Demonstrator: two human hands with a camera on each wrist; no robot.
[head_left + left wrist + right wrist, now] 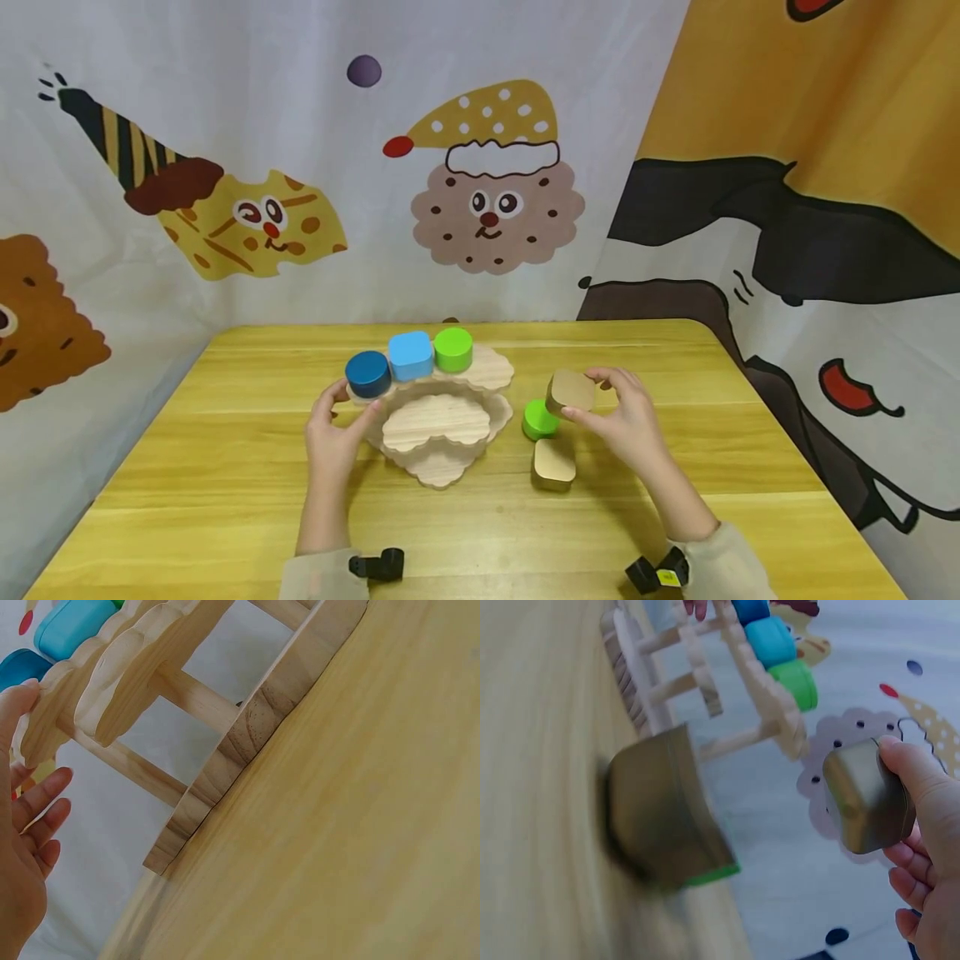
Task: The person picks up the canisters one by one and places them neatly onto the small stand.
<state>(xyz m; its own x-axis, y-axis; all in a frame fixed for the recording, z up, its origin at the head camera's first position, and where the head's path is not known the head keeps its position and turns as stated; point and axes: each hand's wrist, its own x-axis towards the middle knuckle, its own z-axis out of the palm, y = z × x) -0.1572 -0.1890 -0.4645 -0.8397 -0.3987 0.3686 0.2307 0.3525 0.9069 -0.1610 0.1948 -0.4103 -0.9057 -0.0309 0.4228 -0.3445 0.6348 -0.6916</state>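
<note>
A tiered wooden stand (pixel 435 423) with scalloped edges stands on the table. Its highest tier bears a round dark blue tin (pixel 368 375), a square light blue tin (pixel 411 356) and a round green tin (pixel 453 350). My left hand (pixel 330 442) holds that tier's left end, thumb against its edge beneath the dark blue tin; the other fingers curve loosely below in the left wrist view. Right of the stand, my right hand (pixel 630 425) pinches a square gold tin (pixel 866 799) between thumb and fingers, raised above the table.
Beside the stand, another round green tin (pixel 540 422) and a second square gold tin (pixel 554 463) sit on the wooden table (pixel 225 483). Behind the table hangs a curtain (pixel 300 108) printed with cartoon figures.
</note>
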